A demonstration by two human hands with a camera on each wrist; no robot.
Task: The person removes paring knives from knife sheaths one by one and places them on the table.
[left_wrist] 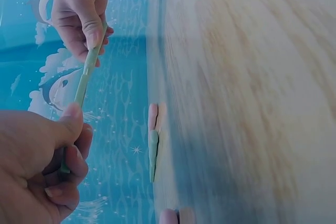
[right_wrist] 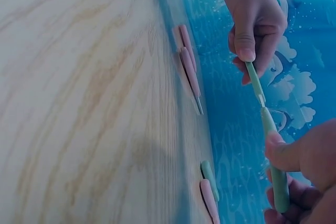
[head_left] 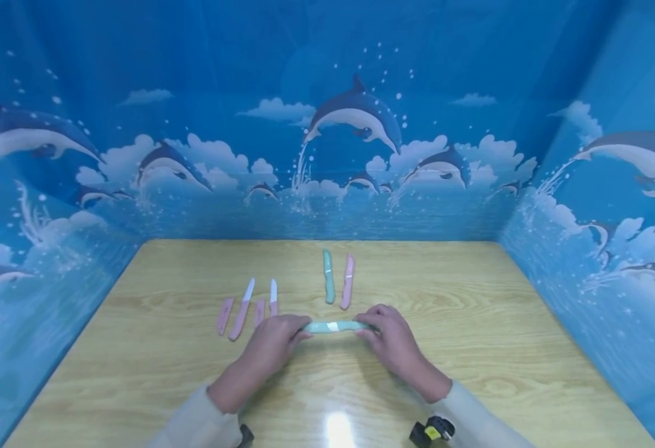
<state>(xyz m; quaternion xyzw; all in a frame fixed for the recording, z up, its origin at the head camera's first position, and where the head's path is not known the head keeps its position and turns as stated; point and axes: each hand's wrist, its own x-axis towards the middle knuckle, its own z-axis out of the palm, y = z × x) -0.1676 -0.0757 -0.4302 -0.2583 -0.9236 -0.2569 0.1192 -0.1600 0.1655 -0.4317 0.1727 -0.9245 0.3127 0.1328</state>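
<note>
In the head view both hands hold a mint-green knife (head_left: pixel 320 327) level above the table, its sheath to the left. My left hand (head_left: pixel 277 341) pinches the sheath (right_wrist: pixel 253 80) between thumb and fingers. The handle (right_wrist: pixel 268 121) is gripped by my right hand (head_left: pixel 390 338). A short pale strip of blade (right_wrist: pixel 261 99) shows between sheath and handle in the right wrist view. Beyond the hands lie a green sheathed knife (head_left: pixel 328 277) and a pink sheathed knife (head_left: pixel 348 281). To the left are two bare pink-handled knives (head_left: pixel 241 317) and two pink sheaths (head_left: pixel 225 316); the left hand partly hides one knife.
A wood-grain table (head_left: pixel 473 311) carries everything. Blue dolphin-print sheeting (head_left: pixel 249 205) stands along its back and both sides. A bright glare spot (head_left: pixel 338 429) lies on the tabletop near the front, between the forearms.
</note>
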